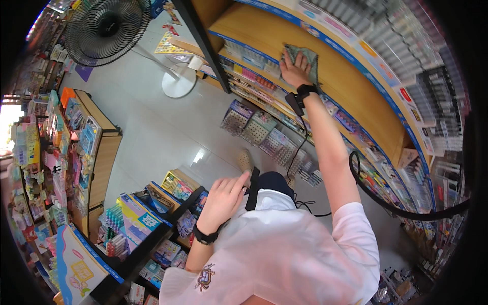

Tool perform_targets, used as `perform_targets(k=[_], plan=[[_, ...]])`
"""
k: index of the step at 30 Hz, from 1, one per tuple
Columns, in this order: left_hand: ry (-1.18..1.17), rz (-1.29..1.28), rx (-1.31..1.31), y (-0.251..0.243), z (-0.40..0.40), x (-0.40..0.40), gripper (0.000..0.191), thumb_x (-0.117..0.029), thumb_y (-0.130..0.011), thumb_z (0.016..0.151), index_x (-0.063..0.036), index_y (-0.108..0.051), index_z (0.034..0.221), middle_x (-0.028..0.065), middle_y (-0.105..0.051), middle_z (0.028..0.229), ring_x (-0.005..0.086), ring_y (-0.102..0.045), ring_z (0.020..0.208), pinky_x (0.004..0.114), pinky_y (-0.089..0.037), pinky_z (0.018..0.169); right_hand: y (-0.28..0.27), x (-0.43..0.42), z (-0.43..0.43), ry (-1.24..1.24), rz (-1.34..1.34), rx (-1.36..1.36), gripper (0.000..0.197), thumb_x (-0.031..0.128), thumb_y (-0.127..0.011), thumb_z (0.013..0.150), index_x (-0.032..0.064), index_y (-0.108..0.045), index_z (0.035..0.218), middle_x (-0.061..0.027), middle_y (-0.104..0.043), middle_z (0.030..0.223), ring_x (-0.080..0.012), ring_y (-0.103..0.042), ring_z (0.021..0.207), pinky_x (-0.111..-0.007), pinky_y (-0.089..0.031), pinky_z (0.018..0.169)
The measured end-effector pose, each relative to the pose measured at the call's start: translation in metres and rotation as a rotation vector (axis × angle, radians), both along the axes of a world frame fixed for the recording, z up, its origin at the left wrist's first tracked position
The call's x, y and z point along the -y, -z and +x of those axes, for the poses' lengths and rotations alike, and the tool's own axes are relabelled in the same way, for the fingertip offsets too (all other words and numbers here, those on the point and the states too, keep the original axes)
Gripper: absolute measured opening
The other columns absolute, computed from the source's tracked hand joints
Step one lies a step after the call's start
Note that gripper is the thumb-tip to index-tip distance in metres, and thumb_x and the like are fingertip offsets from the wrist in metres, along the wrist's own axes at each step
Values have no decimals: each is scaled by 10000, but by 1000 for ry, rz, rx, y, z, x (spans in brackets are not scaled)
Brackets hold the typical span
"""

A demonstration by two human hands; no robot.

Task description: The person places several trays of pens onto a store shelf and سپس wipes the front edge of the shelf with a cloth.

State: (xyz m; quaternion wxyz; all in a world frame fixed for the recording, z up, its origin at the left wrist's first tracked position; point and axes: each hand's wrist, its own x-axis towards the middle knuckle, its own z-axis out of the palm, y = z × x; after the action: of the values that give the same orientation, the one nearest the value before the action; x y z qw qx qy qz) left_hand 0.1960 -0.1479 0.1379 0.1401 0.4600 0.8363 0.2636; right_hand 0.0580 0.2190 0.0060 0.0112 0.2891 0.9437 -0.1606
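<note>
Flat on a grey-green cloth point(313, 61), my right hand point(296, 71) presses it against a bare wooden shelf point(343, 84) near its left end. The cloth is bunched around the fingers and reaches the shelf's front edge. A black wrist strap with a small box point(295, 103) sits on my right wrist, and a thin cable hangs from it. My left hand point(225, 196) is held in front of my waist, by a black strap point(252, 190). Its fingers are bent together; whether they grip the strap is hard to tell.
A black pedestal fan point(108, 24) stands on a white round base point(179, 82) at the upper left. Lower shelves hold packed stationery point(251, 76), and boxes point(236, 116) line the floor below. Display racks point(103, 167) stand to the left. A thick black cable point(400, 213) arcs at right.
</note>
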Motion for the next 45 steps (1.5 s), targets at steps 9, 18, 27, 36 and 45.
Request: perform_targets(k=[9, 18, 27, 36, 45], plan=[[-109, -111, 34, 0, -8, 30, 401, -60, -544, 763, -13, -435, 1146, 125, -572, 901, 284, -533, 815, 365, -400, 750, -4, 47, -79, -98, 97, -81, 492, 403, -232, 885, 254, -178, 1351, -160, -41, 1413, -355, -51, 1294, -480, -45, 1031], [202, -51, 17, -7, 17, -51, 557, -73, -547, 759, 21, -302, 1250, 140, -560, 914, 289, -526, 808, 367, -402, 766, -13, -45, 81, 168, 57, -50, 505, 369, -241, 864, 217, -208, 1344, -185, -79, 1404, -358, -74, 1294, -508, -77, 1024], [400, 18, 45, 4, 80, -126, 528, -90, -541, 770, 4, -331, 1245, 109, -549, 823, 250, -526, 777, 345, -400, 779, 37, -246, 404, 525, 279, 21, 516, 461, -356, 833, 221, -325, 1289, -212, -204, 1359, -369, -185, 1259, -484, -174, 1010], [238, -81, 196, 35, 100, -93, 524, -88, -551, 760, 18, -349, 1231, 125, -543, 813, 269, -526, 789, 349, -394, 785, 61, -331, 427, 612, -43, 222, 623, 525, -254, 838, 229, -91, 1361, -175, 15, 1408, -404, 6, 1273, -538, -83, 985], [203, -2, 96, 44, 10, -61, 397, -126, -518, 791, -26, -438, 1167, 98, -558, 877, 239, -531, 811, 337, -406, 751, 43, -231, 151, 339, 53, 74, 576, 435, -275, 850, 234, -101, 1361, -236, -54, 1390, -461, -37, 1259, -581, -71, 982]])
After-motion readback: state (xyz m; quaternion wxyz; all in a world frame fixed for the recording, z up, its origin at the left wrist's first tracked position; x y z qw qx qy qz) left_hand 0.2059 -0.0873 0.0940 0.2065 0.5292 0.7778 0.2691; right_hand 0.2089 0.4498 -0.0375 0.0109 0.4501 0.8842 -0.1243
